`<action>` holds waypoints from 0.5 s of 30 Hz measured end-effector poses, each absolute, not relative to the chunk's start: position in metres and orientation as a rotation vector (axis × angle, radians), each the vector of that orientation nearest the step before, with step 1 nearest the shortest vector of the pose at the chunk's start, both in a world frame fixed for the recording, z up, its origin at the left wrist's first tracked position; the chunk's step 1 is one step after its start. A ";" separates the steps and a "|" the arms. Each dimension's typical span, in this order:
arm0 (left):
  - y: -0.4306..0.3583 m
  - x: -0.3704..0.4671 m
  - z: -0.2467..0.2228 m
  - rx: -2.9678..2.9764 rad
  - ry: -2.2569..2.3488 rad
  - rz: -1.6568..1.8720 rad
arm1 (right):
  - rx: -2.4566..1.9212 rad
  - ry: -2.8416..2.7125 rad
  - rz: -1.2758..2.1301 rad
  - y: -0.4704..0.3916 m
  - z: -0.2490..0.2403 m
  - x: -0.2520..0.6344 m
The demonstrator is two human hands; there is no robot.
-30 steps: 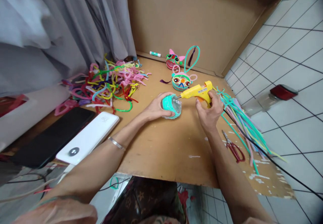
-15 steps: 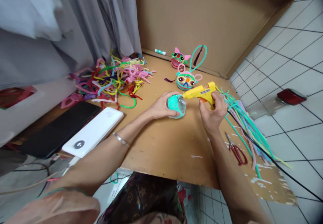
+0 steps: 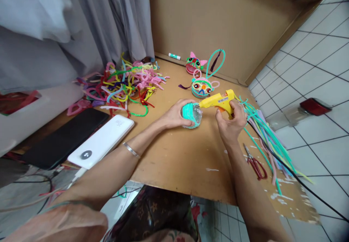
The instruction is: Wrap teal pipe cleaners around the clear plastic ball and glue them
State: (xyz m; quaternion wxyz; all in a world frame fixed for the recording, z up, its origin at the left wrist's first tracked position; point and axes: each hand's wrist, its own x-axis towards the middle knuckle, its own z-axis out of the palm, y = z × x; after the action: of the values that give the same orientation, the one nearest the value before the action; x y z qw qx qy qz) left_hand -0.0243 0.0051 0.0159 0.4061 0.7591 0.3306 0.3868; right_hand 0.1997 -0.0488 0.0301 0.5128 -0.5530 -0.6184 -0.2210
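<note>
My left hand (image 3: 176,115) is wrapped round a small clear cup (image 3: 196,115), part of which is covered with turquoise pipe cleaner (image 3: 188,114). In my right hand (image 3: 231,123) is a yellow glue gun (image 3: 219,100), gripped by its handle. Its nozzle points left and meets the upper rim of the cup, at the edge of the turquoise covering; whether glue is coming out is too small to tell. Behind the cup stand a round animal-face ornament (image 3: 201,87) with pink loop ears and another with pink pointed ears (image 3: 194,64).
A tangled heap of coloured pipe cleaners (image 3: 128,83) lies at the left, with a white power bank (image 3: 100,142) and a black phone-like slab (image 3: 65,138) nearer. At the right are red-handled scissors (image 3: 255,163), straight pipe cleaners (image 3: 272,143) and a black cord (image 3: 308,187).
</note>
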 end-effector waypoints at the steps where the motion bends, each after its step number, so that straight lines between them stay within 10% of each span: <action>1: 0.006 -0.024 0.015 1.905 0.833 0.977 | -1.332 -1.484 -0.520 -0.049 0.030 0.199; 15: 0.007 -0.027 0.012 1.806 0.792 0.961 | -1.380 -1.466 -0.518 -0.051 0.032 0.196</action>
State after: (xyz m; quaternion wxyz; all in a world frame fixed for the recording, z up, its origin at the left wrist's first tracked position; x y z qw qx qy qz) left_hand -0.0267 0.0066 0.0120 0.4565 0.7325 0.3212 0.3898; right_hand 0.1955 -0.0510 0.0315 0.5069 -0.5723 -0.6078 -0.2147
